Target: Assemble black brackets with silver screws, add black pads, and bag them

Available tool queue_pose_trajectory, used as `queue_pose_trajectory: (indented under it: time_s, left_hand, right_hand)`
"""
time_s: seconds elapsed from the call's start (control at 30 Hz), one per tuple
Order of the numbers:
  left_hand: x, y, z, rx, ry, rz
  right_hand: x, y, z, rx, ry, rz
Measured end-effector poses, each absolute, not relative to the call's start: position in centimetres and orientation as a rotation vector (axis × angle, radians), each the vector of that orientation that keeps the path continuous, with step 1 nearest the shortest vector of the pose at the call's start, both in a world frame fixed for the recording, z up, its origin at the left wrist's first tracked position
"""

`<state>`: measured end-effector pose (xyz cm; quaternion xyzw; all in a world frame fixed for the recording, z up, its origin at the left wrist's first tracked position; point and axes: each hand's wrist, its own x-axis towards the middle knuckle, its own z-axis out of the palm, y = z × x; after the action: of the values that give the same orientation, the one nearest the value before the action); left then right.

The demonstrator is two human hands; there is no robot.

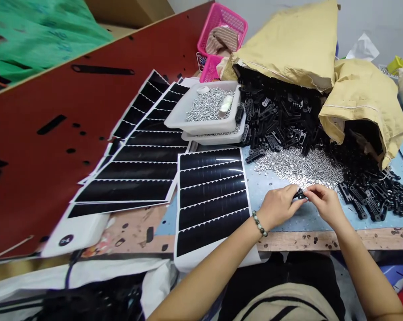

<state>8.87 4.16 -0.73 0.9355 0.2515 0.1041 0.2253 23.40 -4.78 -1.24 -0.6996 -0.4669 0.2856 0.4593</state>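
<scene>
- Part (300, 194), small and black, is between the two hands, over the blue-covered surface (281, 226) and in front of the scattered screws (298, 165).
- On the left hand (277, 205), with its beaded bracelet (259, 224), thumb and fingers close firmly on the part.
- On the right hand (323, 203), the fingers pinch nearly together at the part's right end; from where I stand, I cannot tell whether a tiny piece hides between them.
- The part looks light and stiff, likely plastic, a little slick but hardly fragile.
- I'd hold it by its long sides, leaving the end free for fingertips.
- Similar black pieces (278, 116) heap up behind the screws, below the paper bag (291, 40); a dark sheet (213, 191) lies left of the hands.
</scene>
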Motion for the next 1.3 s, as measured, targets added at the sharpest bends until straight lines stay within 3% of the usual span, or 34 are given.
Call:
queue_pose_trajectory:
  time_s: [0.23, 0.37, 0.53, 0.9, 1.3]
  left_hand:
    - [9.3, 4.6, 0.0, 2.386, 0.664, 0.325]
    - [9.1, 6.2, 0.0, 2.057, 0.859, 0.368]
    - [9.0, 6.8, -0.7, 1.931, 0.81, 0.314]
    - [8.1, 7.1, -3.2, 2.336, 0.291, 0.192]
    - [8.4, 6.5, -3.8, 2.589, 0.134, 0.082]
  right_hand:
    - [24.5, -6.6, -1.8, -1.829, -1.099, 0.61]
    - [24.7, -7.0, -3.8, -1.996, -1.413, 0.264]
    - [22.5, -6.1, -5.8, -2.091, -1.697, 0.175]
    - [22.7, -8.5, -5.0, -1.831, -1.503, 0.256]
    - [23.2, -8.5, -6.0, -1.859, -1.453, 0.243]
